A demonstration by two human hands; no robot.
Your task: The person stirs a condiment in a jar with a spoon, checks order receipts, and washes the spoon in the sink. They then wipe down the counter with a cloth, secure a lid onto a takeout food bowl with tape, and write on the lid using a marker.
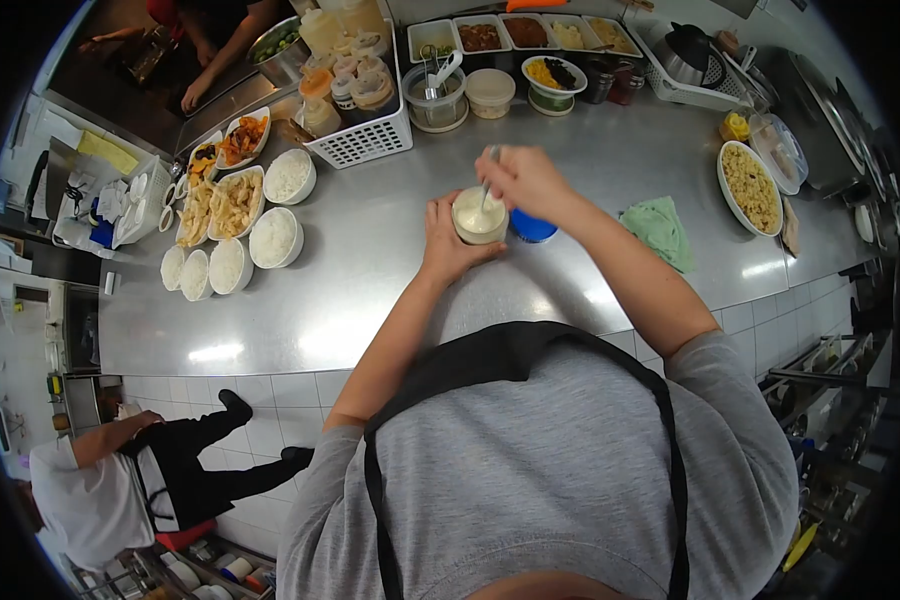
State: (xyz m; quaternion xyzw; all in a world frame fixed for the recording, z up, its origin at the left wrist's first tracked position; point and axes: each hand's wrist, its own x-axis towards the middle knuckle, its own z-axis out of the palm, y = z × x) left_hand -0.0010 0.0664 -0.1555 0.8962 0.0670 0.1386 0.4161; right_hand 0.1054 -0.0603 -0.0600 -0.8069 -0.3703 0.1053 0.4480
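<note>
A jar of creamy white sauce stands on the steel counter, with my left hand wrapped round its left side and front. Above it, my right hand grips a metal spoon, whose lower end dips into the sauce. Just right of the jar a blue lid lies on the counter, partly under my right wrist. A green cloth is crumpled further right, beyond my right forearm.
Rice bowls and plates of fried food stand at left. Behind are a white basket of bottles, a whisk container and food trays. An oval dish is at right. Other people are at lower left and upper left.
</note>
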